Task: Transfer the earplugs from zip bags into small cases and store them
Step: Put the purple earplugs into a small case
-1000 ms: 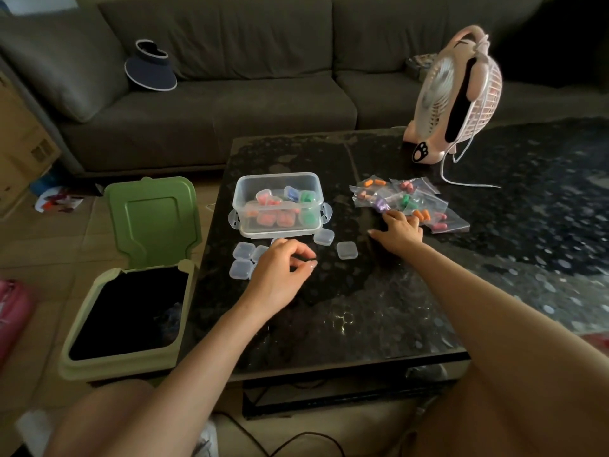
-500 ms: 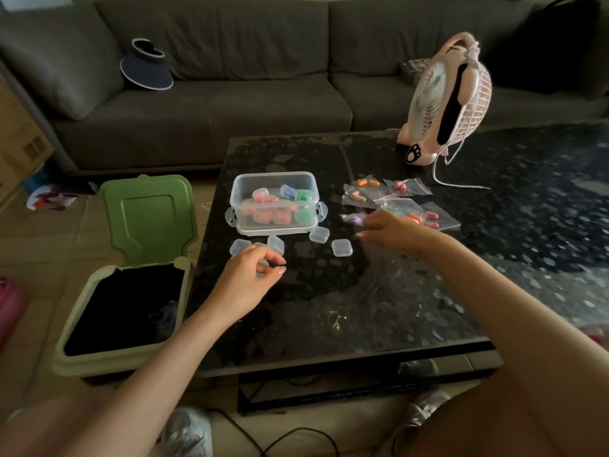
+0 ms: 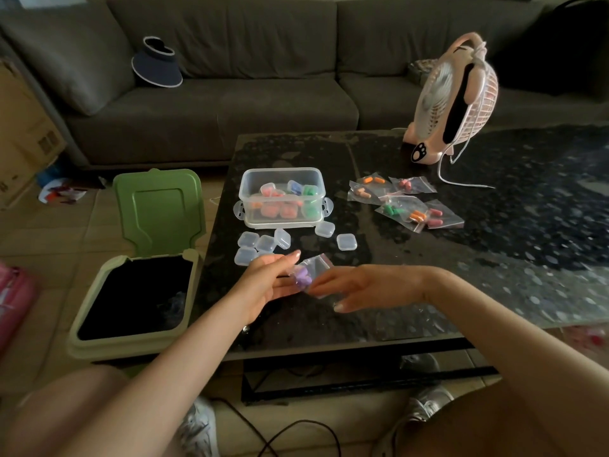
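Observation:
Both my hands meet over the front of the black table on one small zip bag with purple earplugs inside. My left hand pinches its left side. From the right, my right hand pinches the other side. Several empty clear small cases lie just beyond my left hand, two more to their right. Behind them stands an open clear storage box with filled cases inside. More zip bags with orange, pink and green earplugs lie right of the box.
A green bin with its lid up stands on the floor left of the table. A pink fan and its white cord sit at the table's back right. A grey sofa with a dark visor runs behind.
My right hand has drawn the purple-earplug bag from the pile toward the table's front. My left hand has left the small cases and taken hold of the bag's other side.

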`<state>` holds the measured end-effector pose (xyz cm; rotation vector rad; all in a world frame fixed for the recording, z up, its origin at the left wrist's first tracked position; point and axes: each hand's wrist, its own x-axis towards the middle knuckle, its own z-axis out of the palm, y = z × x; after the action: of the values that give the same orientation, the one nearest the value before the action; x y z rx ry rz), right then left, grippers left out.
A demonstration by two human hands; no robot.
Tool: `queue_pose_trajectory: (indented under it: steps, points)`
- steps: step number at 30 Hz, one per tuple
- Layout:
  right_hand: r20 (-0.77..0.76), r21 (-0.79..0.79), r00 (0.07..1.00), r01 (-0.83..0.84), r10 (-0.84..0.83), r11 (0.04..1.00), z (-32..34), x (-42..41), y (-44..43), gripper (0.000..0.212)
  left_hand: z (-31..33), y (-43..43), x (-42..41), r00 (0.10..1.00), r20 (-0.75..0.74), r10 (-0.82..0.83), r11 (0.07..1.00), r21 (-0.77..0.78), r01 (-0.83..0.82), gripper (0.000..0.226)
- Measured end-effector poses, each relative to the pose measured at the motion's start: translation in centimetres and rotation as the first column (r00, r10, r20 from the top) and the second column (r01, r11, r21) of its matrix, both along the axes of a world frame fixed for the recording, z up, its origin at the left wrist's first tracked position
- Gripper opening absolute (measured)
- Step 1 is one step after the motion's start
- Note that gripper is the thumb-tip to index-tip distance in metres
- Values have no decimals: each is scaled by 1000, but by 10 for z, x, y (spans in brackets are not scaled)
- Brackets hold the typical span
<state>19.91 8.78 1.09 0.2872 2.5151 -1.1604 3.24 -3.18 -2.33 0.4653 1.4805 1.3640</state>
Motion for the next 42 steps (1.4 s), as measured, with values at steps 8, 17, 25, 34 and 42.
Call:
queue_pose_trajectory:
  steps: [8,17,25,34,42]
  points:
    - [-267,-80,921,272,-284,959,-3,-10,-5,19,-5,-2,-3,960,-268,-85,995,-69,69,15]
    - [-80,-332,787,557,-611,761,-6,-24,-2,22,4,-13,-15,913,-406,-38,996,57,67,19]
    - [-183,-218,822,502,-540,837,-4,-31,-8,5,10,-16,-9,864,-484,-135,971,110,214,28]
    - [-236,-159,823,492,-516,856,-4,-36,-10,10,13,-14,-9,912,-407,-56,983,138,122,21]
    - [-397,-217,780,433,-484,875,-2,-36,-13,32,15,-11,-12,940,-340,-15,986,153,71,18]
